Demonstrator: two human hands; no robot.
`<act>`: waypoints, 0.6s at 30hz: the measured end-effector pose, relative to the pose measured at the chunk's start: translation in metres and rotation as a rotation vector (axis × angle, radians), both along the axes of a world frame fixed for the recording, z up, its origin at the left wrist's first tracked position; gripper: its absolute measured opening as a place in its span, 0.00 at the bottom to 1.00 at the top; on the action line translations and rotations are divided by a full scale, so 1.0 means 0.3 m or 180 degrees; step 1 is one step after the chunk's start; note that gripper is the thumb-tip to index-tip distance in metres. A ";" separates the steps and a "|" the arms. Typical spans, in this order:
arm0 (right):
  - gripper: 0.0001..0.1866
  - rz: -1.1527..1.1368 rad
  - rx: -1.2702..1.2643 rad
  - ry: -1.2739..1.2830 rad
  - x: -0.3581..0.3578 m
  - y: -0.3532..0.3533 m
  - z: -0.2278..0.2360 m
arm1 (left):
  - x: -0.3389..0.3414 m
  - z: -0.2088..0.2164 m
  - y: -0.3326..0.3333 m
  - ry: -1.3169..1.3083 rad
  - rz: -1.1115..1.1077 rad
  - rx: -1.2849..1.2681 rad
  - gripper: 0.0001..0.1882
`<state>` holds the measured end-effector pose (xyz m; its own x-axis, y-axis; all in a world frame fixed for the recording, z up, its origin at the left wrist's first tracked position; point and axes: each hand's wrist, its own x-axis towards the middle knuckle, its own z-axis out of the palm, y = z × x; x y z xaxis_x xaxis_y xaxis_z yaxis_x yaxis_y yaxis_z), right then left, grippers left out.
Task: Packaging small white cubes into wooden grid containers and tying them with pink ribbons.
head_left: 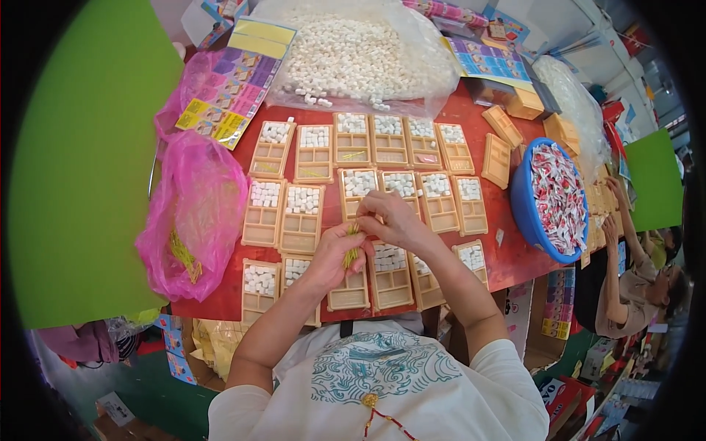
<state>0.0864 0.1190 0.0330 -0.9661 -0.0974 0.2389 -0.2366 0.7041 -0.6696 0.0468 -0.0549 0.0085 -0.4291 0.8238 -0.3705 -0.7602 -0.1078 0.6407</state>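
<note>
Gathered in my left hand [332,259] is a bunch of thin yellow-green sticks [351,257], its fingers curled round them. My right hand [397,219] meets it at the bunch's upper end, thumb and fingertips pinched together; whether a stick is between them I cannot make out. Below and around both hands stand rows of beige compartment trays [298,242], their far sections filled with small white blocks [302,199]. A few yellow sticks [354,155] lie in a tray of the far row. Another far-row tray holds a pink piece [426,159].
Left, a pink plastic bag [198,176] holds more yellow sticks [184,257]. A clear bag of white blocks [353,59] lies at the back. Right stands a blue basin [523,202] of small packets, beside stacked beige trays [497,160]. Another person [629,294] works at far right.
</note>
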 end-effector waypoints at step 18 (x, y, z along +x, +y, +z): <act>0.05 -0.1966 0.1626 0.1026 -0.137 0.295 -0.120 | 0.007 0.018 0.085 -0.0134 -0.0258 -0.0055 0.16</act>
<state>0.0453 0.2074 -0.0030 -0.7741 0.2526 0.5805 0.1638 0.9656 -0.2018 0.0488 -0.0293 0.0139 -0.3449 0.8485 -0.4014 -0.7922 -0.0339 0.6093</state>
